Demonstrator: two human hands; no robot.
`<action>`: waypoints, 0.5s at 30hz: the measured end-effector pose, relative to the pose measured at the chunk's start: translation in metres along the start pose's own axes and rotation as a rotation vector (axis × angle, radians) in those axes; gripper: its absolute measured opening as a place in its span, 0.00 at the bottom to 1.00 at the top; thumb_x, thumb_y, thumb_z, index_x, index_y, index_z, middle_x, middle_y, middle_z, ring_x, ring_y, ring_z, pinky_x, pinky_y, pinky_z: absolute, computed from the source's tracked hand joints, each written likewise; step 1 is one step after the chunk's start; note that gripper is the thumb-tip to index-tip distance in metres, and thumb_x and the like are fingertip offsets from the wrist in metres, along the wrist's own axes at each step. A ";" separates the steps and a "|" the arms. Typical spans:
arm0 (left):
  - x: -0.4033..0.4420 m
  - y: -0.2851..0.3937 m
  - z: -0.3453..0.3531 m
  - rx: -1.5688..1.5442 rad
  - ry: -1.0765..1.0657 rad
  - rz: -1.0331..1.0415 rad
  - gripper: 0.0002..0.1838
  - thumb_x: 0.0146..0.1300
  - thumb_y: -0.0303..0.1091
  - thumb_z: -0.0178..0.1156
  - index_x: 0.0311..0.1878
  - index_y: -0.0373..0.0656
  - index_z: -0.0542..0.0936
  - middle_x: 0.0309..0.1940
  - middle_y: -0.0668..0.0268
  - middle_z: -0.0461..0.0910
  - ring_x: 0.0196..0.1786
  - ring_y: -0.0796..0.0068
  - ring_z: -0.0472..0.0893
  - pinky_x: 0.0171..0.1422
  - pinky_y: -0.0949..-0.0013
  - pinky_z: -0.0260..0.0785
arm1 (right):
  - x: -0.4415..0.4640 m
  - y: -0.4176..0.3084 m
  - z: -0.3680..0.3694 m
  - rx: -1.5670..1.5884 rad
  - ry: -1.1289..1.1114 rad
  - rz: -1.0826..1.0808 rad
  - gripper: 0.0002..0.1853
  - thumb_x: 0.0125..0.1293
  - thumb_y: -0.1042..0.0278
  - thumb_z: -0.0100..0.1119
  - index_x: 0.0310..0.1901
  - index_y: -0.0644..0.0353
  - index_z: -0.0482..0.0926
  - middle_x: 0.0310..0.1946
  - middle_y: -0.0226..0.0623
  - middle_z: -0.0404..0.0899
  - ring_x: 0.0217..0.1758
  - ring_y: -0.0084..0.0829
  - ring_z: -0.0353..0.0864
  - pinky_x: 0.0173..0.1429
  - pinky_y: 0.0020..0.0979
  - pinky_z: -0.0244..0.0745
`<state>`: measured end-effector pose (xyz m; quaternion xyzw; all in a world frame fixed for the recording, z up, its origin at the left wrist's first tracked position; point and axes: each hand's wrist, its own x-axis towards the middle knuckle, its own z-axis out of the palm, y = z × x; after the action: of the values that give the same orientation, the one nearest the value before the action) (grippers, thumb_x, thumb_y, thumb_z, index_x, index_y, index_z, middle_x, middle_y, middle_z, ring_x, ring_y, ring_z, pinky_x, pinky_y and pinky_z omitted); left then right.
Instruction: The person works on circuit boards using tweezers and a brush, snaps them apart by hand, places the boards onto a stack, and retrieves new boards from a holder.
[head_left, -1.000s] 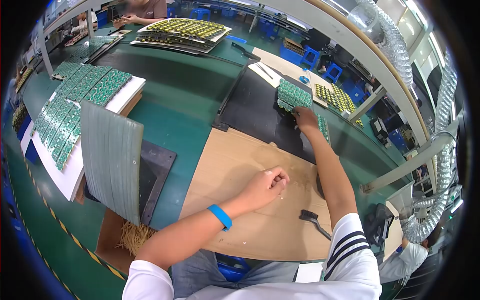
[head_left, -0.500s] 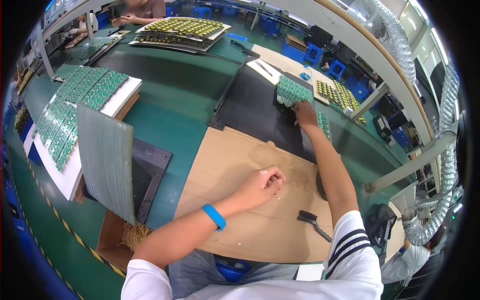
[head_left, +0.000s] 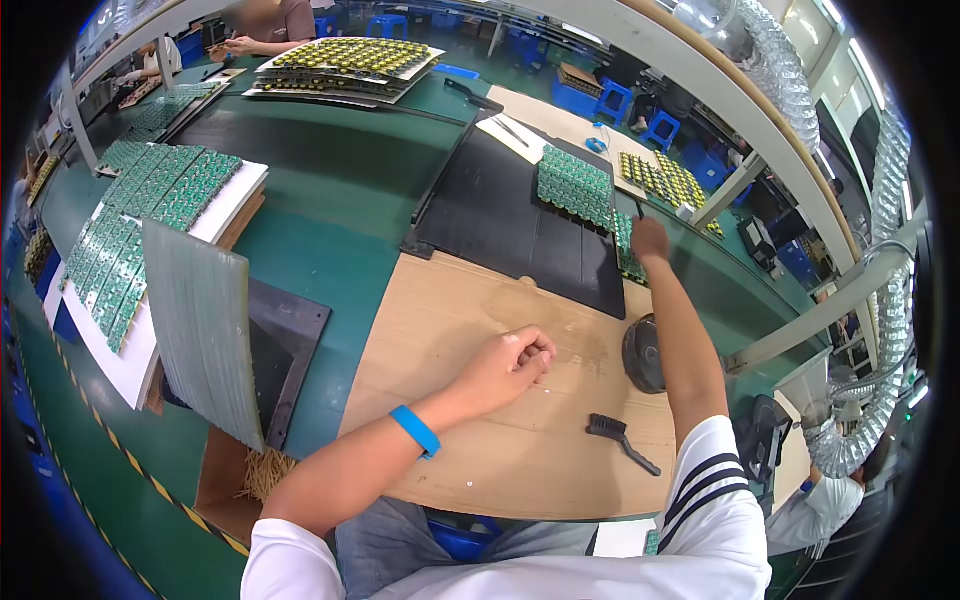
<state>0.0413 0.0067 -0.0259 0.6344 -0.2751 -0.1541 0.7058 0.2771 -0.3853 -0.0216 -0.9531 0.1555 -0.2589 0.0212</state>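
Observation:
My left hand (head_left: 508,370) rests on the brown cardboard sheet (head_left: 440,460) with its fingers curled in; nothing shows between them. A blue band circles that wrist. My right hand (head_left: 650,240) reaches out to the far right, closed, with a thin dark tool (head_left: 641,209) sticking up from the fingers. Its exact kind is too small to tell. Just left of this hand lies a narrow strip of green circuit boards (head_left: 626,245), partly hidden. A larger panel of green circuit boards (head_left: 575,185) lies beside it on the black mat (head_left: 500,215).
A black brush (head_left: 622,442) and a round dark container (head_left: 644,355) lie near my right arm. Tweezers rest on a white card (head_left: 512,137). Green boards (head_left: 170,185) cover white sheets at left, behind an upright grey panel (head_left: 205,335). Stacked trays of yellow parts (head_left: 345,60) stand behind.
My right hand has left the larger board panel and moved right and nearer, to beside the narrow strip; the thin dark tool now shows in it. My left hand stays curled on the cardboard.

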 end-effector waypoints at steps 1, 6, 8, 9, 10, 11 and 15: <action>0.000 0.000 0.000 0.012 0.000 0.008 0.06 0.74 0.29 0.56 0.46 0.35 0.77 0.32 0.66 0.81 0.33 0.80 0.81 0.39 0.71 0.76 | -0.008 -0.002 -0.018 -0.058 -0.104 0.038 0.28 0.67 0.43 0.64 0.51 0.64 0.85 0.42 0.55 0.85 0.53 0.55 0.83 0.57 0.50 0.78; -0.002 0.005 0.001 0.023 -0.011 0.003 0.06 0.74 0.29 0.56 0.46 0.35 0.77 0.32 0.67 0.81 0.33 0.80 0.81 0.39 0.71 0.76 | -0.019 0.004 -0.041 -0.100 -0.402 0.117 0.43 0.51 0.27 0.69 0.46 0.70 0.86 0.49 0.60 0.85 0.57 0.54 0.84 0.60 0.47 0.79; -0.001 0.005 0.001 0.022 -0.009 0.002 0.06 0.74 0.29 0.56 0.46 0.36 0.77 0.32 0.67 0.81 0.33 0.80 0.81 0.40 0.72 0.76 | -0.016 0.014 -0.039 -0.062 -0.439 0.118 0.46 0.47 0.25 0.71 0.45 0.71 0.87 0.51 0.61 0.85 0.57 0.54 0.85 0.60 0.46 0.79; 0.000 0.005 0.000 0.023 -0.006 0.004 0.06 0.74 0.29 0.56 0.45 0.36 0.78 0.31 0.67 0.81 0.33 0.80 0.81 0.40 0.72 0.76 | -0.015 0.015 -0.040 -0.048 -0.406 0.106 0.47 0.45 0.25 0.72 0.45 0.72 0.86 0.50 0.61 0.85 0.56 0.54 0.85 0.60 0.47 0.79; 0.000 0.006 -0.002 0.026 -0.005 0.007 0.06 0.74 0.29 0.56 0.45 0.36 0.78 0.31 0.67 0.81 0.33 0.80 0.81 0.40 0.72 0.76 | -0.014 0.017 -0.041 -0.033 -0.372 0.095 0.48 0.44 0.25 0.72 0.46 0.73 0.86 0.49 0.61 0.85 0.56 0.54 0.85 0.59 0.47 0.79; 0.000 0.007 -0.002 0.015 -0.002 0.004 0.05 0.74 0.28 0.56 0.45 0.36 0.78 0.31 0.67 0.81 0.33 0.80 0.81 0.40 0.72 0.76 | -0.015 0.019 -0.042 -0.019 -0.341 0.086 0.49 0.43 0.26 0.73 0.46 0.74 0.86 0.48 0.62 0.85 0.55 0.54 0.86 0.59 0.47 0.79; -0.001 0.003 0.001 -0.071 -0.045 -0.046 0.09 0.76 0.33 0.55 0.48 0.37 0.77 0.34 0.66 0.81 0.35 0.79 0.81 0.43 0.71 0.77 | -0.012 0.035 -0.076 0.034 -0.314 0.152 0.45 0.48 0.32 0.73 0.50 0.74 0.82 0.45 0.61 0.86 0.50 0.52 0.87 0.56 0.45 0.79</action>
<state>0.0394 0.0067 -0.0232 0.6116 -0.2707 -0.1942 0.7176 0.2190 -0.4121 0.0343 -0.9668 0.2172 -0.1073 0.0810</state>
